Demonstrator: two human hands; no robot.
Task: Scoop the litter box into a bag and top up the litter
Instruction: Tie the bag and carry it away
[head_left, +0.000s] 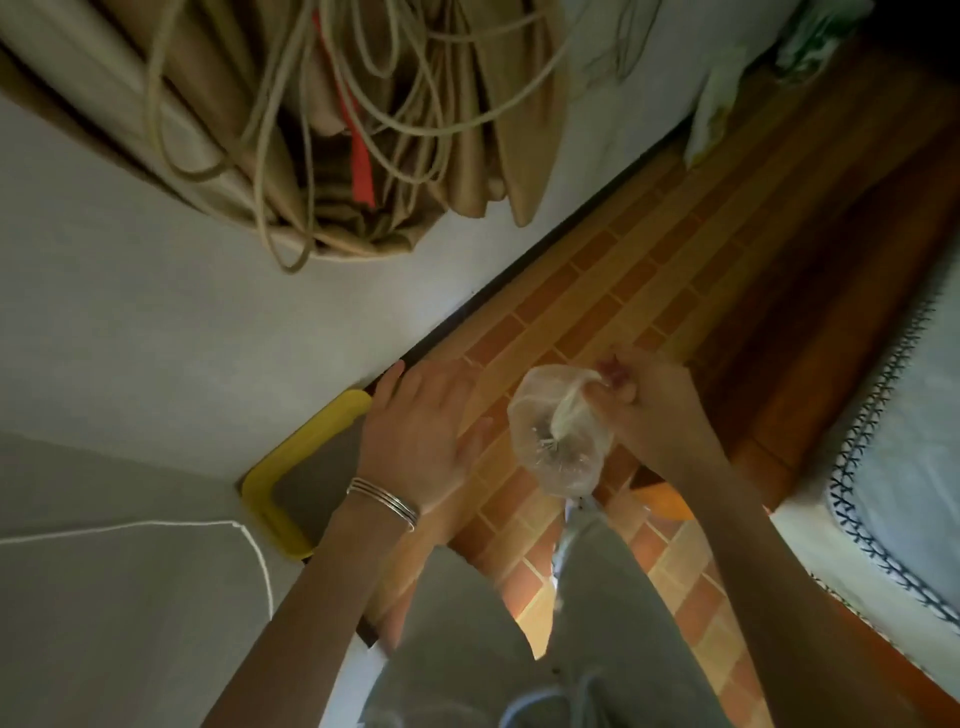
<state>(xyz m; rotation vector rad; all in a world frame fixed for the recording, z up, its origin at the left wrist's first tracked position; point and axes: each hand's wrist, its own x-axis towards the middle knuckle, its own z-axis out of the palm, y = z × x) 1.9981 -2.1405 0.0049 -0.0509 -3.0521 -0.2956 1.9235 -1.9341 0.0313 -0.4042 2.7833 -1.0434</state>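
Item: clear, crumpled plastic bag (558, 441), its neck gathered and gripped in our right hand (644, 400), hanging over the brick-patterned orange floor (649, 270). Our left hand (421, 421), fingers spread and grasping nothing, hovers over the yellow-rimmed rectangular litter box (275, 499) against the grey wall (156, 322).
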